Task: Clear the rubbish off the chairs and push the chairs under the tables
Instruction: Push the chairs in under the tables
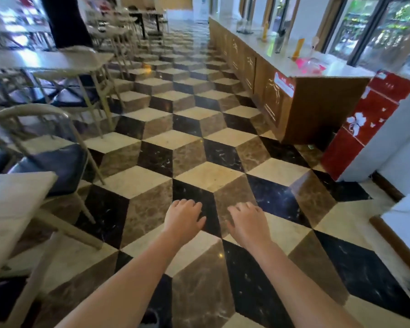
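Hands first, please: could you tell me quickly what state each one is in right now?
Left hand: open, fingers loosely curled, holding nothing, over the floor.
Right hand: open, fingers loosely curled, holding nothing, over the floor.

I see a glossy floor of cream, brown and black cube-pattern marble tiles (208, 176). A long wooden counter (317, 107) runs along my right. Daylight pours through dark-framed windows (374, 27) behind it.

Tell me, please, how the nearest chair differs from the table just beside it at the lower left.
The chair has a dark padded seat; the table has a pale, flat top. The chair has a curved back rail, the table has none. The chair's seat sits lower than the tabletop. Both have pale, slim legs.
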Action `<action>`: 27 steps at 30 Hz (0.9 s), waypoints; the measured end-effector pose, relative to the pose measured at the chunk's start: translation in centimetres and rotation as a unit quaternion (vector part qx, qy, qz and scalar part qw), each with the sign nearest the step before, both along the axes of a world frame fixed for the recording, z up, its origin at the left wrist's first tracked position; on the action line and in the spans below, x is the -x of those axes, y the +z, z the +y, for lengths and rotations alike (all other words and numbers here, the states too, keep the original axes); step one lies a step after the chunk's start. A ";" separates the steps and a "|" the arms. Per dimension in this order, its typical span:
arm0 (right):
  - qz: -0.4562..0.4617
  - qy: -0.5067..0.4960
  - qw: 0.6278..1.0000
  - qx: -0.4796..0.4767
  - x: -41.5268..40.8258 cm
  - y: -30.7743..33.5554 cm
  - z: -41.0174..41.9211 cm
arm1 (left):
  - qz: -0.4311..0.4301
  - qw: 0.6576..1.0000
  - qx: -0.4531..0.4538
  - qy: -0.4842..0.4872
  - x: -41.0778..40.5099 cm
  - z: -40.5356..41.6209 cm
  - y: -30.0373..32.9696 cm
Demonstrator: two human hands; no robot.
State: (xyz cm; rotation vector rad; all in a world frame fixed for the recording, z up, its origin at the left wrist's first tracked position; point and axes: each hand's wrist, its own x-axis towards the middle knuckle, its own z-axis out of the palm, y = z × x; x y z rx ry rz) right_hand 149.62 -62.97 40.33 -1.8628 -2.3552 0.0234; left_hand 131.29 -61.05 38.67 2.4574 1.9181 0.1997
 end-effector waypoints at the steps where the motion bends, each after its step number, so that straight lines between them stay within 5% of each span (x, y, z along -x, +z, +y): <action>1: 0.003 0.017 1.000 0.000 0.2 0.1 2.0 | -0.005 1.000 -0.004 0.019 0.2 1.2 -0.1; 10: -0.005 0.150 0.988 0.027 5.0 -1.5 18.2 | -0.004 0.990 0.007 0.144 4.3 13.1 -2.4; 27: -0.011 0.204 0.979 0.017 19.1 -1.3 52.6 | -0.037 0.976 -0.028 0.213 17.6 45.2 -0.4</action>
